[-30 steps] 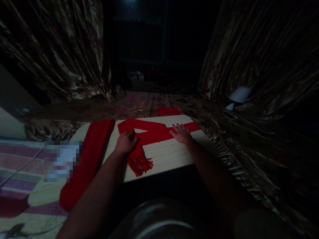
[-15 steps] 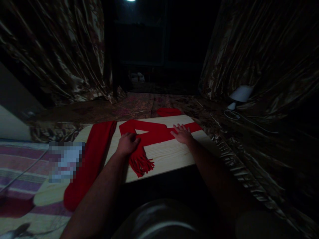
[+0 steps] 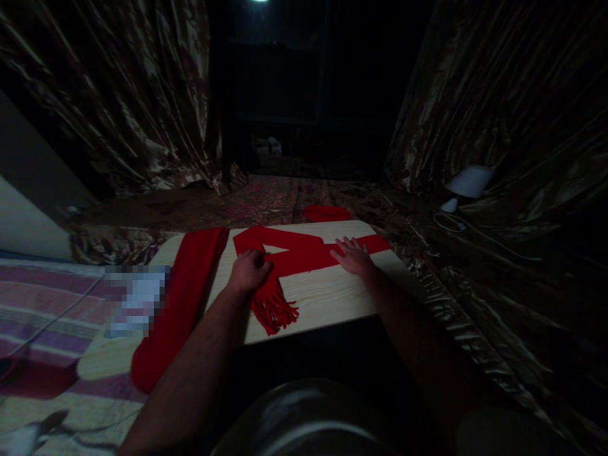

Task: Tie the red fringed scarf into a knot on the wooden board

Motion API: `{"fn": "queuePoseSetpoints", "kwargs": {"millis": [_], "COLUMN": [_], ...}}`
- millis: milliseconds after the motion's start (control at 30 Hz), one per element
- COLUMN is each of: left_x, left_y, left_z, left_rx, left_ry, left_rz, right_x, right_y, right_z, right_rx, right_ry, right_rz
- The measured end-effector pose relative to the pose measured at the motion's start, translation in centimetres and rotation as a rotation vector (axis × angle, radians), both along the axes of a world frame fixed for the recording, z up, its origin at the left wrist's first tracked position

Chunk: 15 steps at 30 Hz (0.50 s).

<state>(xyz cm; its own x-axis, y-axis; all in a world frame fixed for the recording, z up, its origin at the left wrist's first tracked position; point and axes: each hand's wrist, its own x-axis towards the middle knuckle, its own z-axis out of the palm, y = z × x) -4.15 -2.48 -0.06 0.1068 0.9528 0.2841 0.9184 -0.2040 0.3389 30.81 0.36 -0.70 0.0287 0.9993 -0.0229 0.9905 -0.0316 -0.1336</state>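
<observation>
A red scarf (image 3: 304, 259) with a fringed end lies folded at angles across a pale wooden board (image 3: 332, 294). My left hand (image 3: 249, 271) is closed on the scarf near its fold, fingers curled and thumb towards the right; the fingertips are partly hidden. Below that hand the fringe hangs loose over the bare wood. Flat on the scarf's right-hand stretch, my right hand (image 3: 352, 255) has its fingers spread. To the left of my left forearm, a long folded red cloth (image 3: 183, 304) lies across the board and over its near edge.
A red bundle (image 3: 327, 213) sits just past the board's far edge. At the right stands a small white lamp (image 3: 470, 182) with its cord. A blurred paper-like item (image 3: 137, 301) is at the left, by a striped cover (image 3: 47, 310). Patterned curtains (image 3: 156, 95) frame a dark window.
The whole view has shifted slightly, so everything appears a little to the right. Both hands keep their places on the scarf, and the scarf's layout looks the same.
</observation>
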Motion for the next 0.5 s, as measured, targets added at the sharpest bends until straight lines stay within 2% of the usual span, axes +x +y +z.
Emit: {"fn": "queuePoseSetpoints", "kwargs": {"millis": [100, 200, 300, 500], "left_x": [-0.1, -0.2, -0.2, -0.2], "left_y": [0.2, 0.3, 0.4, 0.5], "left_z": [-0.2, -0.5, -0.7, -0.7], "left_rx": [0.012, 0.02, 0.016, 0.015], "left_ry": [-0.001, 0.007, -0.002, -0.01], "left_rz": [0.001, -0.001, 0.002, 0.001], "right_x": [0.7, 2.4, 5.0, 9.5], "right_y": [0.3, 0.5, 0.2, -0.5], "right_z": [0.4, 0.8, 0.8, 1.2], "right_rx": [0.006, 0.152, 0.313, 0.387], "right_ry": [0.06, 0.068, 0.028, -0.026], "right_rz": [0.019, -0.003, -0.127, -0.462]}}
